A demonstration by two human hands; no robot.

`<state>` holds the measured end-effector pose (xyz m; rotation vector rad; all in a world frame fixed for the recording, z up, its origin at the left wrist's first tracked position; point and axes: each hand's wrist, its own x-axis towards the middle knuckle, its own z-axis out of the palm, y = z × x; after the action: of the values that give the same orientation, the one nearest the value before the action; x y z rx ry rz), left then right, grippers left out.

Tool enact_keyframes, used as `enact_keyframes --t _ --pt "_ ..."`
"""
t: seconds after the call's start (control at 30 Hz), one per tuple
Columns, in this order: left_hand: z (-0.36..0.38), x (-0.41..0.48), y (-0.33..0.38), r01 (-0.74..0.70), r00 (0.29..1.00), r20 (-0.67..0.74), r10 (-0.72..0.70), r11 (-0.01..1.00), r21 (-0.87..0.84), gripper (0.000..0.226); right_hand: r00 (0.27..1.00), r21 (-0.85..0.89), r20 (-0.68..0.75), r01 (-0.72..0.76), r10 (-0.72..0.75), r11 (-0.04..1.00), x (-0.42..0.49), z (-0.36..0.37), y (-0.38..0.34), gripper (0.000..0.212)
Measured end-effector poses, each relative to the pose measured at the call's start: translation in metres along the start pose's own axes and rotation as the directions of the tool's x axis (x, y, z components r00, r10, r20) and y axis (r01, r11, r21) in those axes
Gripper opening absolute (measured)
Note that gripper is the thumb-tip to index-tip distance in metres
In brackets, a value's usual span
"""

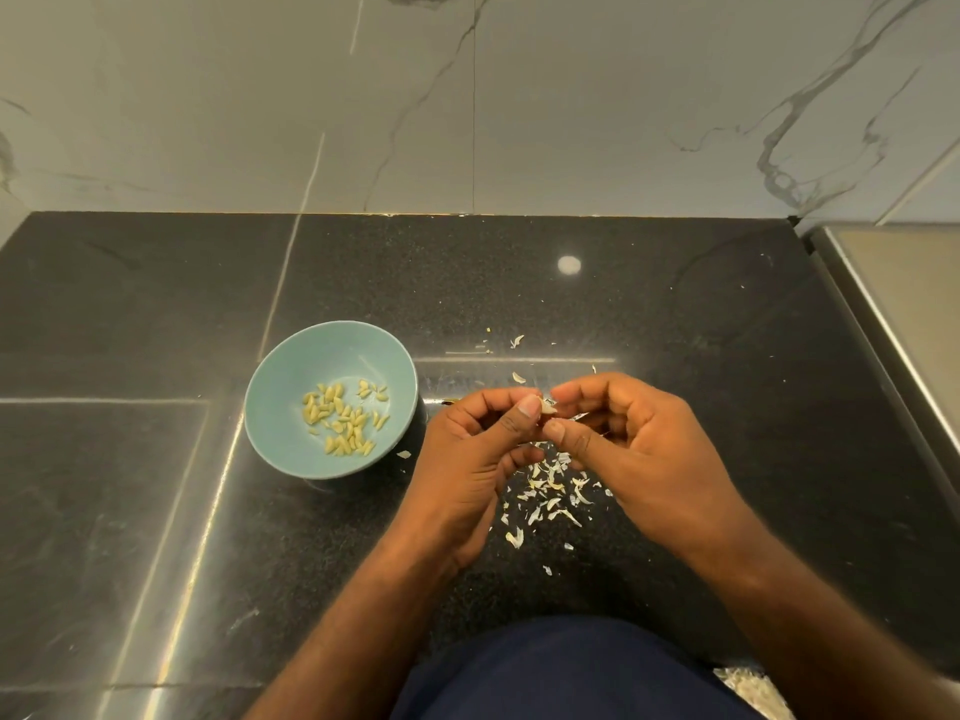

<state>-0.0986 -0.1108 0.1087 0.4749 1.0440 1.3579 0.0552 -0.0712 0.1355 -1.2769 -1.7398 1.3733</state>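
Close against our dark blue clothing (561, 667), at the table (675, 314) edge, lay a pale heap (748, 688); whether husks or whole seeds we could not tell. Just beyond it, loose husks (550, 485) littered the black stone right beneath our hands, which suited peeling over one spot so the scraps stay together. Our left hand (467, 454) and right hand (644, 449) met fingertip to fingertip above that litter. Each had thumb and forefinger pinched on one small seed (548, 406), the other fingers curled in. Held so, we judged, the two grips could pull the shell apart between them. To the left, just beside our left hand but not touching it, stood a blue bowl (270, 407) with peeled kernels (345, 418) in its bottom. It was near enough, we thought, for a short drop once the seed came clean. Farther back the table met a veined marble wall (571, 122).
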Motion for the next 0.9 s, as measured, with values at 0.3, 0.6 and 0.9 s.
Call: enact_keyframes --t 0.3,0.6,0.9 --pt "-0.003 -0.002 0.002 -0.06 0.998 0.045 0.054 0.989 0.135 0.026 0.999 -0.063 -0.02 0.049 -0.05 0.997 0.0 -0.003 0.0 0.009" --pt "-0.009 -0.007 -0.003 -0.313 0.949 0.147 0.279 0.773 0.552 0.008 0.984 0.427 0.064 -0.179 0.168 0.887 -0.001 0.0 0.008 0.019" --pt "-0.034 -0.007 -0.028 -0.421 0.897 0.297 0.327 0.426 0.801 0.012 0.929 0.534 0.101 -0.353 0.357 0.768 -0.012 0.015 0.03 0.017"
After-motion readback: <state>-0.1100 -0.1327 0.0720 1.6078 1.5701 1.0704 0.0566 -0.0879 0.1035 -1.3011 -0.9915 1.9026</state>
